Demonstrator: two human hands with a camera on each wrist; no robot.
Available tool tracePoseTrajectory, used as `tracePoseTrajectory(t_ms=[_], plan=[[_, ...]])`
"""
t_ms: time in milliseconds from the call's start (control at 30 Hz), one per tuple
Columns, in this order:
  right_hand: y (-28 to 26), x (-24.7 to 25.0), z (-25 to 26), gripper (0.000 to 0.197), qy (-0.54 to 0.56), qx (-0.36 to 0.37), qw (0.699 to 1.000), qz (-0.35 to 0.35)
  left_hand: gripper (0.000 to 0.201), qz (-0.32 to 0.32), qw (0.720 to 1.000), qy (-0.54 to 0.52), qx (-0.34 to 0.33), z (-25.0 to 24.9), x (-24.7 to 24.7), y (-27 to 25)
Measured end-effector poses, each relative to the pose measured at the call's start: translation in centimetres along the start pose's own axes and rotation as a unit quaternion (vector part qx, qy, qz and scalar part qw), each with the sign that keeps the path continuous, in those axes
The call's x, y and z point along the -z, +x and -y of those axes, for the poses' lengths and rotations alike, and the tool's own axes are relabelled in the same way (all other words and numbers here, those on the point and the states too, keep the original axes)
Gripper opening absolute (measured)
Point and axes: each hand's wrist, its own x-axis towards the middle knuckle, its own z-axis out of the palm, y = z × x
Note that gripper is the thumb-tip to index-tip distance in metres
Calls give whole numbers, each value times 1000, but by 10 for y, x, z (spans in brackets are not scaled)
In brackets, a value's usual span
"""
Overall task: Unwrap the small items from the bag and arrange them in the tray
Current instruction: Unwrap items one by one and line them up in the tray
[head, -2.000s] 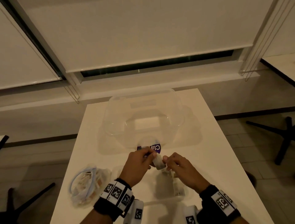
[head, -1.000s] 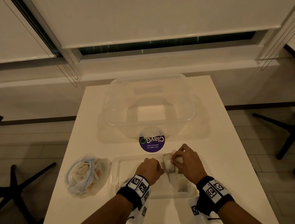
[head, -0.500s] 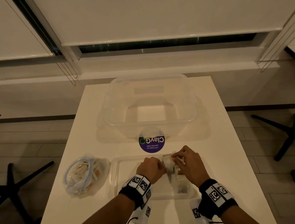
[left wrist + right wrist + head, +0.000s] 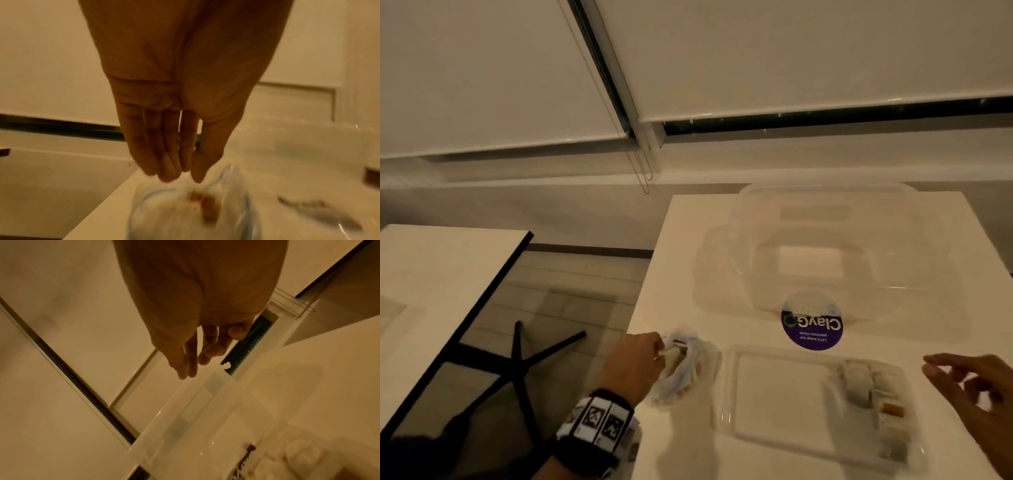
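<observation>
My left hand [image 4: 635,368] is at the bag [image 4: 681,371], 9 o'clock of the tray [image 4: 774,390]; fingers reach in, grip unclear w/ blur. Right hand [image 4: 977,387] hangs loose, empty, at 3. I'd pinch one wrapped item only, lift slow.

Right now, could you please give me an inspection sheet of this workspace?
Surface: white table.
Job's things: bag at the left edge, items inside; tray beside it, small items along its right side.
Clutter: clear tub behind the tray; round purple sticker.
Hands: left hand at the bag's mouth, fingers straight; right hand open, right of the tray, holding nothing.
Cables: blind cords by the window.
Surroundings: second table, chair base, tiled floor.
</observation>
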Motion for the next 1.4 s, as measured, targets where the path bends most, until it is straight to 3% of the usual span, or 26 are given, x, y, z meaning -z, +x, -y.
tracePoseTrajectory(t_ms=[33,133,233,367,500,600,700,833,967,1100,1267,1400], plan=[[-4,-9,9,12,8,-3,1000,1,26,7,999,38,-17,5,-10,3],[-14,-40,31,29,15,1,1000,-6,33,-18,993,114,-31,5,-29,6],[-26,-68,52,37,23,10,1000,9,26,-28,991,128,-14,4,-36,11],[-23,-104,74,36,-5,96,993,67,24,-46,996,58,-51,6,-28,12],[-13,-144,114,21,-16,167,976,138,9,7,990,-85,-113,19,-4,6],[-6,-177,146,34,-11,222,952,210,9,27,972,-161,-169,26,22,-5],[-5,-198,175,40,59,225,939,255,12,17,955,-187,-229,26,45,-16],[-8,-209,194,13,171,186,941,226,9,-24,932,-295,-207,27,64,-29],[-8,-208,198,9,263,129,940,176,6,-32,899,-407,-157,30,67,-39],[-13,-201,198,7,298,106,932,175,3,-55,902,-391,-174,18,70,-41],[-19,-182,190,11,286,133,944,96,6,-69,926,-315,-197,-4,73,-38],[-17,-169,178,14,278,129,949,72,10,-71,914,-342,-207,-26,71,-42]])
